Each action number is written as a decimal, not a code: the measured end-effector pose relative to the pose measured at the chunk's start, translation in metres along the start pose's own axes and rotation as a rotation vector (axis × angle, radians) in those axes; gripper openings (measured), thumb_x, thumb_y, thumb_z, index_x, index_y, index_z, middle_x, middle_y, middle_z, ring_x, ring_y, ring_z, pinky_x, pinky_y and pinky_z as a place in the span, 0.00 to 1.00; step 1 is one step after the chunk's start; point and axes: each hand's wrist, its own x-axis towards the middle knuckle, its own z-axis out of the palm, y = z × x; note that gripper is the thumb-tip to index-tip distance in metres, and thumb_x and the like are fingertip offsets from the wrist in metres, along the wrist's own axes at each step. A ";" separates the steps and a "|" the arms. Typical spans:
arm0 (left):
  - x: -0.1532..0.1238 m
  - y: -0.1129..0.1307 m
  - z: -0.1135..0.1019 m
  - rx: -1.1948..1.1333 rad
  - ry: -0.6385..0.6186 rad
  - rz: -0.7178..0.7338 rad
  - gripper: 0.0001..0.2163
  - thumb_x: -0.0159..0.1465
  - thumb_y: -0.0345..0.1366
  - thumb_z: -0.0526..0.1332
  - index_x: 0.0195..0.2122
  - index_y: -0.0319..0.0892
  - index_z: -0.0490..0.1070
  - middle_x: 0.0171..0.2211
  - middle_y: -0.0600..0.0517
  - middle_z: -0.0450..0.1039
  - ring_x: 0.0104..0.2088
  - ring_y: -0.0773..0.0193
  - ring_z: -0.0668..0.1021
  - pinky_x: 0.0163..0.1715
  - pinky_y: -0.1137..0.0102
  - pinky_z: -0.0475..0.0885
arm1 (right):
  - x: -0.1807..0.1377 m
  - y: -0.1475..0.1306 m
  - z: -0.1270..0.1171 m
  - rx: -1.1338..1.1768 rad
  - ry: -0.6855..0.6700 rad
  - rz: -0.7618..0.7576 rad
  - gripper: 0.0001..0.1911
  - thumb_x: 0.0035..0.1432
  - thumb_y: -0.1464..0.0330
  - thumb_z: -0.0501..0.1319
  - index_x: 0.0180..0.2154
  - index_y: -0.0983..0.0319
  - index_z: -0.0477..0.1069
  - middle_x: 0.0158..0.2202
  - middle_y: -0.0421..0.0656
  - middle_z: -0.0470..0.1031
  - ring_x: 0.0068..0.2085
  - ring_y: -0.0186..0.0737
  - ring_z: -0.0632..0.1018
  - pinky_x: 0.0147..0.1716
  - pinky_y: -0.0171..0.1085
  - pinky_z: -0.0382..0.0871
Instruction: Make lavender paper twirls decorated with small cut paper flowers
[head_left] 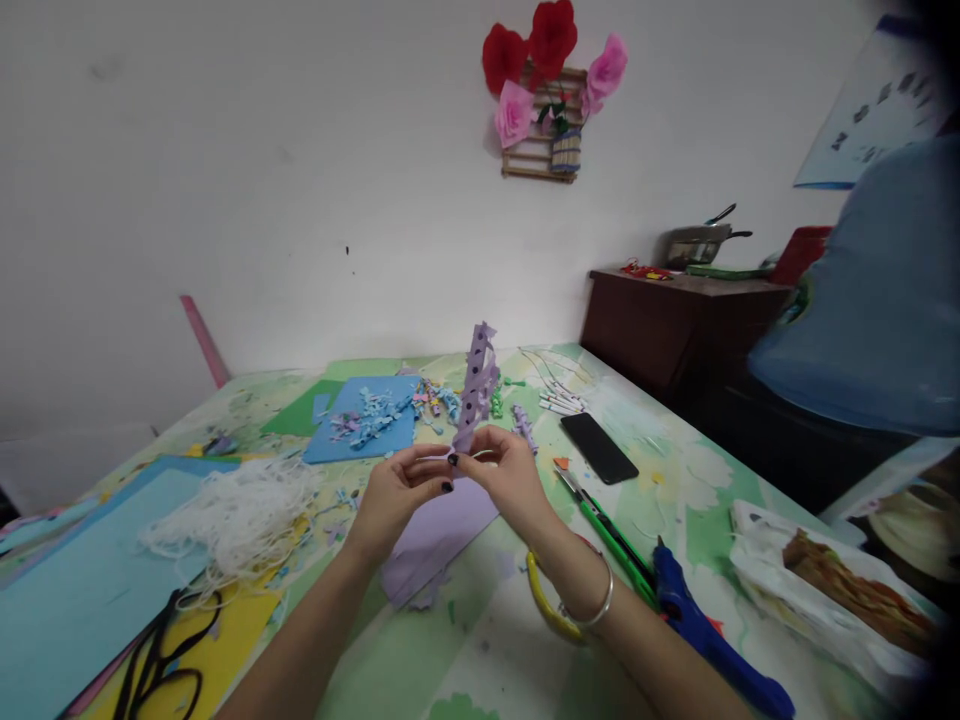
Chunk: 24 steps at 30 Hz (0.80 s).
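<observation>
A purple strip of paper point(475, 375) with dark dots and ragged, fringed edges stands upright over the table. Its lower end is pinched by my right hand point(514, 475), thumb against fingers. My left hand point(397, 495) closes on the same lower end from the other side; its fingertips partly hide the paper there. Below both hands lies a flat purple paper sheet point(439, 540). Just past the right hand rests a small curled purple paper piece point(523, 425). Yellow-handled scissors point(547, 605) lie partly under my right forearm.
At left are blue sheets point(67, 590), tangled white string point(232, 515) and black glasses point(161, 660). Paper cuttings cover a blue sheet point(330, 440) behind. To the right lie a phone point(598, 447), a green cutter point(611, 535), a blue glue gun point(705, 630) and bagged food point(855, 590).
</observation>
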 end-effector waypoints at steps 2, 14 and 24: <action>0.002 0.002 -0.006 0.000 0.006 0.012 0.21 0.44 0.43 0.75 0.37 0.39 0.78 0.33 0.45 0.82 0.37 0.53 0.82 0.39 0.63 0.77 | -0.003 -0.004 0.000 -0.131 0.023 -0.063 0.05 0.43 0.70 0.67 0.24 0.61 0.72 0.24 0.39 0.72 0.29 0.38 0.74 0.31 0.36 0.67; -0.003 0.009 -0.014 -0.161 0.037 0.036 0.20 0.44 0.39 0.75 0.38 0.41 0.79 0.39 0.44 0.81 0.42 0.51 0.80 0.40 0.64 0.75 | -0.019 -0.016 0.008 -0.338 -0.101 -0.132 0.09 0.44 0.70 0.70 0.26 0.59 0.70 0.25 0.38 0.76 0.30 0.39 0.76 0.32 0.37 0.67; 0.002 0.004 -0.016 -0.204 0.084 0.079 0.19 0.41 0.36 0.76 0.36 0.43 0.79 0.36 0.49 0.81 0.37 0.57 0.81 0.38 0.66 0.75 | -0.019 -0.016 0.006 -0.451 -0.118 -0.240 0.09 0.48 0.69 0.69 0.28 0.58 0.69 0.28 0.37 0.76 0.32 0.39 0.77 0.32 0.36 0.66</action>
